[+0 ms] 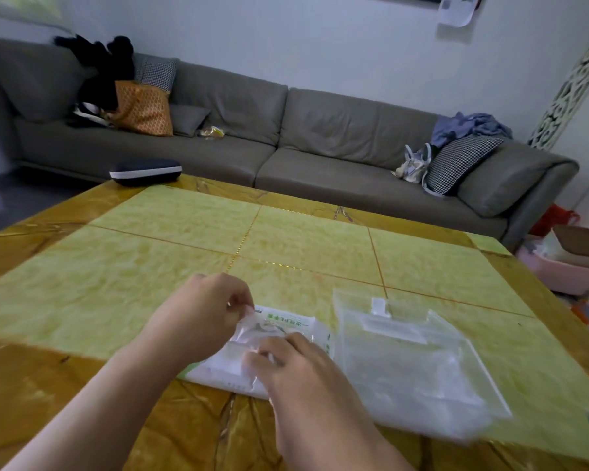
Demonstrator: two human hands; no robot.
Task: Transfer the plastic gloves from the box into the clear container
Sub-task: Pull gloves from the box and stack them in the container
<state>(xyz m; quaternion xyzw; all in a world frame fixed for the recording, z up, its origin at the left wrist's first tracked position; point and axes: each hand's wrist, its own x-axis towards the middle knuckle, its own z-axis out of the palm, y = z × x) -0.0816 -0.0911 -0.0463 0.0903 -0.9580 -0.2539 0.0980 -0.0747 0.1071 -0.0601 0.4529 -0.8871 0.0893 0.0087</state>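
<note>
— What have I got on the head camera?

— My left hand (201, 309) pinches a thin, see-through plastic glove (249, 329) at the top of the white box (286, 338), which lies flat near the table's (184, 232) front edge. My right hand (296, 365) has its fingers curled over the box, apparently pinching the same film.

— And the clear container (412, 362)?

— Just right of the box, lying flat; I cannot tell whether its mouth is open.

— What could go wrong?

— In my judgement the film may stretch or tear if pulled hard, several gloves may drag out together, or the light box may slide along.
</note>
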